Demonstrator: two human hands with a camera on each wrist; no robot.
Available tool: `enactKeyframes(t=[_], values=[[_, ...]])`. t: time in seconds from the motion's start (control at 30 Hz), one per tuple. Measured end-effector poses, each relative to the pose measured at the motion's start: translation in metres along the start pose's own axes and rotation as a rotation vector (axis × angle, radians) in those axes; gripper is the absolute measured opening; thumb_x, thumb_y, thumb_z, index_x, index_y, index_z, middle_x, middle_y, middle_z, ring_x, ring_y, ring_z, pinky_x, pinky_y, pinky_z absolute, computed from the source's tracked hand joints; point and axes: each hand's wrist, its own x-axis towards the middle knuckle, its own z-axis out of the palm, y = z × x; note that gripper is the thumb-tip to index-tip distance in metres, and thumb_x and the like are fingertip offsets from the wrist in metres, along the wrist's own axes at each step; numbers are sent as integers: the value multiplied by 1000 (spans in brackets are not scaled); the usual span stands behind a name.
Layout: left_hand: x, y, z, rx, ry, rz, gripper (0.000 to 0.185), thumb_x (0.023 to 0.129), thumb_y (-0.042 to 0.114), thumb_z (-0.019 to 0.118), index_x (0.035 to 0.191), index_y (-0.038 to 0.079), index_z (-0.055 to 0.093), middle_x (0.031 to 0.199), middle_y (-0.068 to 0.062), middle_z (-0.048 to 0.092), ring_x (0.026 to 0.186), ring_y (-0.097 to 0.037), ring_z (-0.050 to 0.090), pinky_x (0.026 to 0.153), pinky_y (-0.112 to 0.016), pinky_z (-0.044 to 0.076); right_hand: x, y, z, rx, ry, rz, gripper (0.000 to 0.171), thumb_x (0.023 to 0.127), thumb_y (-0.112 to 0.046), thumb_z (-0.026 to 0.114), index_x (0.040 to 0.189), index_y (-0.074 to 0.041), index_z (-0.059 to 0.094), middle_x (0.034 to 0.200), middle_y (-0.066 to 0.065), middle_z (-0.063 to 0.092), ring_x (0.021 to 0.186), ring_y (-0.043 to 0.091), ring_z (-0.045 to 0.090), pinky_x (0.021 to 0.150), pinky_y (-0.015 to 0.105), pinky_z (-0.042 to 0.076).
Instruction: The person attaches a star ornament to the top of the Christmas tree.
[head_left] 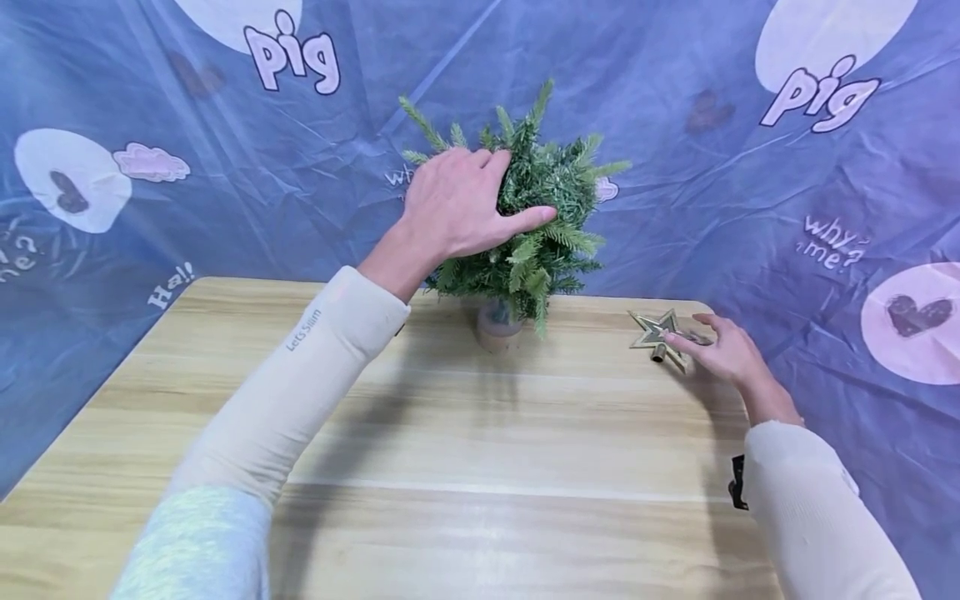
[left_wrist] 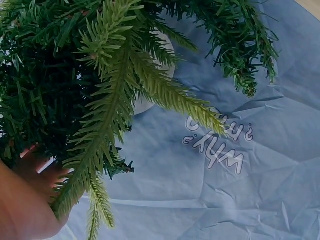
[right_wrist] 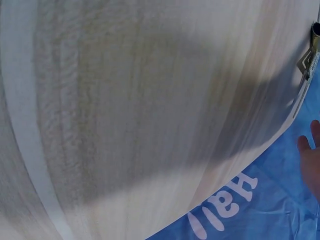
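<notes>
A small artificial Christmas tree (head_left: 555, 179) with green branches stands on a pale round base (head_left: 498, 329) at the back of the table. My left hand (head_left: 461, 200) holds its upper left side, thumb stretched across the front and fingertips hidden in the needles. In the left wrist view, fingers (left_wrist: 42, 175) show among the branches. A gold star tree topper (head_left: 654, 327) with a short tube lies at the table's back right. Over its right side is my right hand (head_left: 723, 350), thumb and fingers apart, the thumb overlapping the star's middle.
The light wooden table (head_left: 480, 450) has rounded back corners. A blue printed cloth (head_left: 360, 167) hangs behind it and along its sides, close to the tree and the star. Something small and black (head_left: 738, 482) shows at the right forearm.
</notes>
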Motion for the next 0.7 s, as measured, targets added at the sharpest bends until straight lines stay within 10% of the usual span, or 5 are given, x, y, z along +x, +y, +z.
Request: enactKeyframes(t=[0.7], values=[[-3,3,5,-3,54,11,105,82,94,24,136,10,57,106,-6,66,98,-30,61,79,-40,51,-5,20,9,56,-18,7,100,93,-61,62,152,11,28,144,47,33,127,64,36,102,74,32]])
